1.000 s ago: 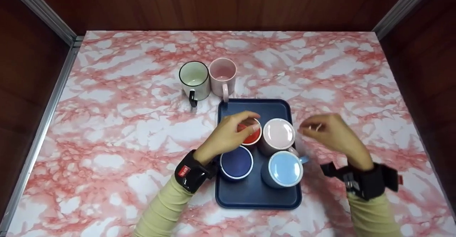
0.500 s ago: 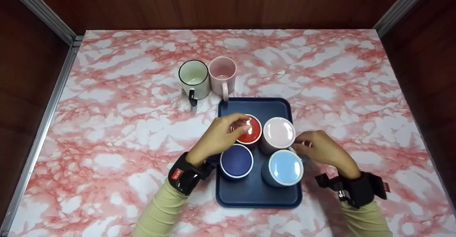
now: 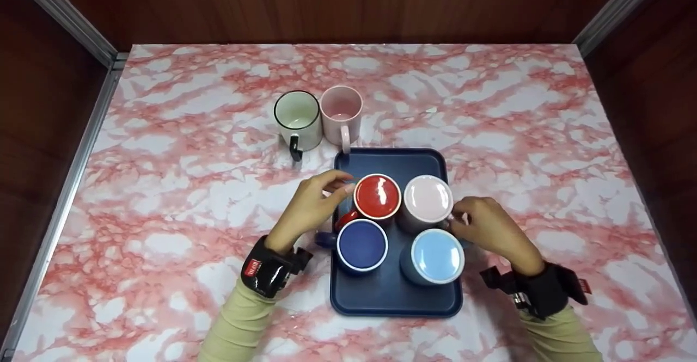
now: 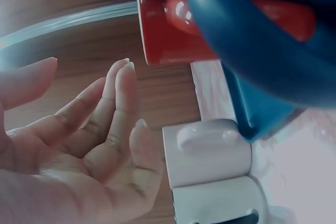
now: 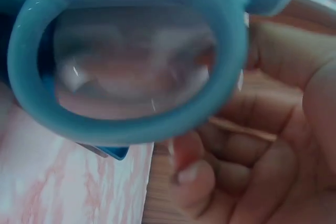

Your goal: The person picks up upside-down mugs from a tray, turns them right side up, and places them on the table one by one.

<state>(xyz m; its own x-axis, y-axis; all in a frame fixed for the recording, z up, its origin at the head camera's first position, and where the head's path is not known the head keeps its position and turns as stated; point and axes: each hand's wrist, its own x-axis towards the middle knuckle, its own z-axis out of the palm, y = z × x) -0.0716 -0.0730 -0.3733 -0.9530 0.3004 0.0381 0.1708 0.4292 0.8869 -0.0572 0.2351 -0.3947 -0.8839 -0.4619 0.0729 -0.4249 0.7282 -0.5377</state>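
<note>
On the dark blue tray (image 3: 395, 299) several mugs stand upside down, bases up. My right hand (image 3: 487, 225) pinches the pale pink mug (image 3: 428, 198) by its handle; in the right wrist view the light blue mug's handle (image 5: 121, 129) partly hides that grip. A light blue mug (image 3: 437, 257) stands just in front of the pale pink one. My left hand (image 3: 310, 204), holding nothing, is beside the red mug (image 3: 377, 196), fingers loosely bent. In the left wrist view the fingers (image 4: 126, 87) are apart from the red mug. A dark blue mug (image 3: 362, 246) stands in front of the red one.
Behind the tray, a pink mug (image 3: 341, 114) and a white mug (image 3: 298, 120) with black rim and handle stand upright side by side, handles towards me. The marbled tabletop (image 3: 190, 188) ends at wooden panels (image 3: 348, 8).
My left hand has drawn left, off the red mug. My right hand has come in to the pale pink mug's handle, and that mug has shifted slightly away from me.
</note>
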